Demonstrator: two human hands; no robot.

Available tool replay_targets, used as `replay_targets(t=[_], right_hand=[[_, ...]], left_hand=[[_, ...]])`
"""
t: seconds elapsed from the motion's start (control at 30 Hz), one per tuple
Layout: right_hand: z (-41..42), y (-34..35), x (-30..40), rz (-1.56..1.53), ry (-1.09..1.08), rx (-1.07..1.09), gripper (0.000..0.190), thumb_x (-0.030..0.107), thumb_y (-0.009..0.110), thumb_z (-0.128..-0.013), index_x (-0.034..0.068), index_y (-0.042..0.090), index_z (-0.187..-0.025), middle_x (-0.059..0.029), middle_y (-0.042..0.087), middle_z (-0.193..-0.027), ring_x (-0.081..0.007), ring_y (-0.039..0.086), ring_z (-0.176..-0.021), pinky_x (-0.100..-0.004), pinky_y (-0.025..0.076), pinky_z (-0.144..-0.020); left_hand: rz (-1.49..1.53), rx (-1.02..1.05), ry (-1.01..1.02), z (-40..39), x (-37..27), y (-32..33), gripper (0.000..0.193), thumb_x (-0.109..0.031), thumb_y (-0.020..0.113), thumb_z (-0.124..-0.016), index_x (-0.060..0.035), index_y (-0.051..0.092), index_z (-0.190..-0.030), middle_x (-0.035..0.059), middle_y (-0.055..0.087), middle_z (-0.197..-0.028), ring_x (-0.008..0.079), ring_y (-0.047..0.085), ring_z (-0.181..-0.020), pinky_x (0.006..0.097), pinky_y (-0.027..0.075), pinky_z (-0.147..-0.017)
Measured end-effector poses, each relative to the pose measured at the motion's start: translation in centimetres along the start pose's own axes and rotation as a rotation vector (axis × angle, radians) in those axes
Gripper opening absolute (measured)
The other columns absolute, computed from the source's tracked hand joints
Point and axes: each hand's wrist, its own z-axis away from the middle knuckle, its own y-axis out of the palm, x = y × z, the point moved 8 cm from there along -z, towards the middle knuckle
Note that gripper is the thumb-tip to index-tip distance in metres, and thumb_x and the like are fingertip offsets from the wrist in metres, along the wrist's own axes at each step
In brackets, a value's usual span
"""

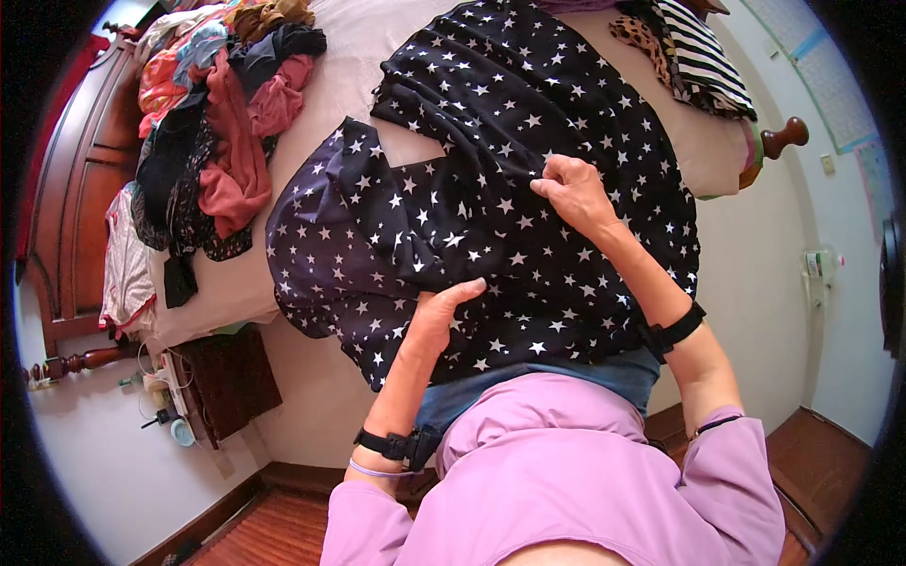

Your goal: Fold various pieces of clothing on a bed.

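A large black cloth garment with white stars (545, 262) spreads over the bed's edge and hangs down against my legs. My left hand (449, 304) is partly under a fold of it, its thumb on top and its fingers hidden by the cloth. Farther up and to the right, my right hand (570, 187) pinches the same garment between curled fingers and thumb. Beyond the left hand the fabric is bunched, and a gap in it shows the pale bedsheet (407, 143).
A heap of mixed clothes (230, 141) lies at the bed's left, beside a wooden headboard (99, 205). Striped and leopard-print clothes (697, 60) rest at the right corner near a wooden bedpost (786, 138). A dark nightstand (233, 382) and a power strip (172, 385) are at the lower left.
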Motion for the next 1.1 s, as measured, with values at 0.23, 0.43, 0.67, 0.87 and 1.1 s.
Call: replay_targets(t=[0.23, 0.43, 0.67, 0.87, 1.1], right_hand=[[0.0, -0.8, -0.5, -0.090, 0.039, -0.017, 0.024, 0.018, 0.070, -0.077, -0.002, 0.059, -0.072, -0.0160, 0.062, -0.070, -0.0263, 0.063, -0.065, -0.0379, 0.049, -0.064], [0.5, -0.7, 0.0, -0.117, 0.032, -0.013, 0.023, 0.018, 0.070, -0.077, -0.002, 0.060, -0.073, -0.0168, 0.063, -0.072, -0.0277, 0.064, -0.067, -0.0378, 0.049, -0.064], [0.4, -0.9, -0.4, -0.044, 0.016, -0.050, 0.020, 0.018, 0.069, -0.076, 0.000, 0.061, -0.073, -0.0172, 0.064, -0.074, -0.0309, 0.065, -0.072, -0.0401, 0.050, -0.067], [0.4, -0.7, -0.9, -0.033, 0.012, -0.061, 0.020, 0.019, 0.069, -0.075, 0.000, 0.061, -0.073, -0.0171, 0.064, -0.073, -0.0312, 0.065, -0.072, -0.0409, 0.049, -0.068], [0.9, -0.5, -2.2, -0.001, 0.062, -0.055, 0.020, 0.019, 0.068, -0.075, 0.000, 0.061, -0.071, -0.0174, 0.065, -0.072, -0.0320, 0.066, -0.072, -0.0418, 0.050, -0.069]], left_hand=[[0.387, 0.027, -0.059, -0.1, -0.4, 0.2, 0.027, -0.015, 0.072, -0.085, 0.0002, 0.067, -0.107, 0.0089, 0.070, -0.102, 0.0183, 0.068, -0.092, 0.0320, 0.057, -0.084], [0.317, 0.013, -0.077, 0.0, -0.3, 1.5, 0.029, -0.014, 0.073, -0.084, -0.0026, 0.068, -0.109, 0.0083, 0.070, -0.106, 0.0191, 0.067, -0.096, 0.0328, 0.053, -0.090], [0.221, -0.010, -0.136, -0.4, 0.4, 0.7, 0.021, -0.010, 0.073, -0.079, -0.0040, 0.072, -0.099, 0.0049, 0.071, -0.100, 0.0155, 0.065, -0.092, 0.0283, 0.047, -0.091], [0.177, 0.025, -0.136, -0.3, 0.0, 0.9, 0.022, -0.013, 0.074, -0.078, -0.0041, 0.072, -0.098, 0.0036, 0.071, -0.098, 0.0149, 0.065, -0.092, 0.0284, 0.046, -0.091], [0.219, -0.023, -0.118, 0.4, -0.8, 1.3, 0.018, -0.011, 0.076, -0.076, -0.0039, 0.073, -0.093, 0.0047, 0.071, -0.096, 0.0141, 0.065, -0.092, 0.0276, 0.047, -0.090]])
